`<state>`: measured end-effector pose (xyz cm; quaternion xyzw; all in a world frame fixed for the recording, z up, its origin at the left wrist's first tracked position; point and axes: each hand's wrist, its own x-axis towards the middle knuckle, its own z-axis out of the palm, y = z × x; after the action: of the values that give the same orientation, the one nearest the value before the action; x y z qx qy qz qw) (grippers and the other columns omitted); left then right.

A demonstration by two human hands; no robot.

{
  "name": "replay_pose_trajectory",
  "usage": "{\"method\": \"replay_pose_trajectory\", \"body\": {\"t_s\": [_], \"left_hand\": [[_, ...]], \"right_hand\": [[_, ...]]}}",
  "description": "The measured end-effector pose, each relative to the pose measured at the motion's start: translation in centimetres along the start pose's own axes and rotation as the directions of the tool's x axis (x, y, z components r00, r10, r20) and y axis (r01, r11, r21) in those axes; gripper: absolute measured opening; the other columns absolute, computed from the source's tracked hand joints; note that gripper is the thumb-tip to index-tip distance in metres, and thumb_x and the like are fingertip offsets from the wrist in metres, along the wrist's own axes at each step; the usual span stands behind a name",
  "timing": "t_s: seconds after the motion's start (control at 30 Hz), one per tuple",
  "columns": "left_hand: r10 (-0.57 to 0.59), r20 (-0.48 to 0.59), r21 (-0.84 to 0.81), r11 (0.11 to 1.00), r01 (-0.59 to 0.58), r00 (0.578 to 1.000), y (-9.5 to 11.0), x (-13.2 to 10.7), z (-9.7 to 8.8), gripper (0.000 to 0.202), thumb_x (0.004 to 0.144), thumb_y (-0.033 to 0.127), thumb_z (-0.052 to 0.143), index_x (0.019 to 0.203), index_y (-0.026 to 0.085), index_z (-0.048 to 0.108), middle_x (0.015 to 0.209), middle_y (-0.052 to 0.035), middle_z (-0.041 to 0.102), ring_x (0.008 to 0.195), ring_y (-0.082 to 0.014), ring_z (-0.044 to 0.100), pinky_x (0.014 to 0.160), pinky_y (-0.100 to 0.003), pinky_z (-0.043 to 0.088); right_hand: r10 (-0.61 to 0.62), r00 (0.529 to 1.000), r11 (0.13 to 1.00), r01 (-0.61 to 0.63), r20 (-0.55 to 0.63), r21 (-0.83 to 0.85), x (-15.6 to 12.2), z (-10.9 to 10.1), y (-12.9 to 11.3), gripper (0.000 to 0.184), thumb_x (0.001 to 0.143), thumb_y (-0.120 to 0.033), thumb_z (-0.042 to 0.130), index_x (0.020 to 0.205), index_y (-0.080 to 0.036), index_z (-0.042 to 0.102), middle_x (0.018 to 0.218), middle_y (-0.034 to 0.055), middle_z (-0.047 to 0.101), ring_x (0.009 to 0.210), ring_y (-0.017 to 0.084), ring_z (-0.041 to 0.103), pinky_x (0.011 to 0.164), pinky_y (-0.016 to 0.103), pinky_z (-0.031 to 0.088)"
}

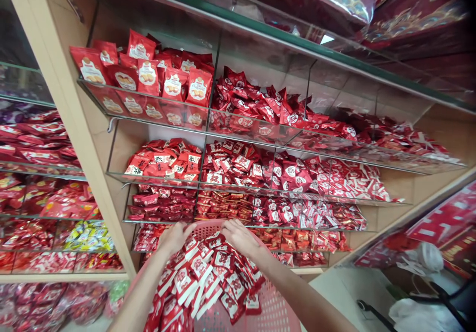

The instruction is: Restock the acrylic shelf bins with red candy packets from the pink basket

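Observation:
A pink plastic basket (273, 302) with a perforated wall stands tilted in front of me, heaped with small red and white wrapped packets (201, 272). My left hand (174, 237) is closed at the far left part of the basket's rim, its thumb lying along the edge. On the far right part of the rim, my right hand (241, 238) is also closed, with fingers curled over the edge close to the packets. The undersides of both hands are hidden. Both forearms reach across the sides of the basket.
Glass-fronted shelves ahead hold red biscuit packets (174, 84), red packets with black characters (163, 161) and many other red sweets. A wooden upright (70, 99) divides off more shelves on the left. Black-and-white clutter (416, 297) lies at lower right.

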<state>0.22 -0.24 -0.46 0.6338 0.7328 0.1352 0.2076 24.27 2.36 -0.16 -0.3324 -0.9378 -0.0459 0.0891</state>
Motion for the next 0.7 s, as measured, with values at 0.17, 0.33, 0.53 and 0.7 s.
{"method": "replay_pose_trajectory", "body": {"t_s": [0.17, 0.33, 0.53, 0.7], "left_hand": [[-0.021, 0.001, 0.006, 1.000, 0.021, 1.000, 0.0, 0.0, 0.0, 0.060, 0.080, 0.067, 0.026, 0.078, 0.020, 0.064, 0.085, -0.0111, 0.070, 0.076, -0.0247, 0.065, 0.061, -0.027, 0.039], [0.002, -0.002, -0.001, 1.000, -0.002, 1.000, -0.2, 0.2, 0.2, 0.060, 0.080, 0.067, 0.026, 0.079, 0.021, 0.063, 0.083, -0.0109, 0.070, 0.078, -0.0263, 0.065, 0.061, -0.028, 0.039], [0.004, -0.014, -0.008, 1.000, -0.005, 1.000, -0.3, 0.2, 0.4, 0.059, 0.081, 0.066, 0.025, 0.081, 0.022, 0.063, 0.083, -0.0102, 0.070, 0.080, -0.0264, 0.065, 0.062, -0.028, 0.041], [0.004, -0.032, 0.031, 1.000, -0.003, 0.999, -0.4, 0.2, 0.5, 0.059, 0.081, 0.066, 0.025, 0.084, 0.022, 0.063, 0.084, -0.0110, 0.070, 0.079, -0.0260, 0.065, 0.062, -0.028, 0.041]], "right_hand": [[0.043, 0.998, 0.996, -0.040, 0.041, -0.082, -0.7, -0.6, 0.1, 0.021, 0.090, -0.014, 0.040, 0.091, -0.019, 0.061, 0.104, 0.0054, 0.056, 0.101, 0.018, 0.048, 0.095, 0.036, 0.035], [0.127, 0.992, 0.992, -0.127, -0.001, -0.011, -0.3, -1.5, -0.8, 0.021, 0.089, -0.017, 0.040, 0.094, -0.020, 0.060, 0.100, 0.0064, 0.056, 0.097, 0.019, 0.049, 0.089, 0.035, 0.038], [0.262, 0.963, 0.957, -0.267, 0.058, 0.110, 1.8, -1.3, -3.7, 0.034, 0.085, -0.044, 0.046, 0.098, -0.016, 0.060, 0.102, 0.0102, 0.062, 0.100, 0.023, 0.053, 0.090, 0.037, 0.039], [0.415, 0.888, 0.890, -0.441, 0.196, 0.116, 3.2, -0.4, -5.3, 0.052, 0.078, -0.052, 0.050, 0.106, -0.009, 0.058, 0.102, 0.0186, 0.064, 0.102, 0.030, 0.056, 0.087, 0.041, 0.041]]}}
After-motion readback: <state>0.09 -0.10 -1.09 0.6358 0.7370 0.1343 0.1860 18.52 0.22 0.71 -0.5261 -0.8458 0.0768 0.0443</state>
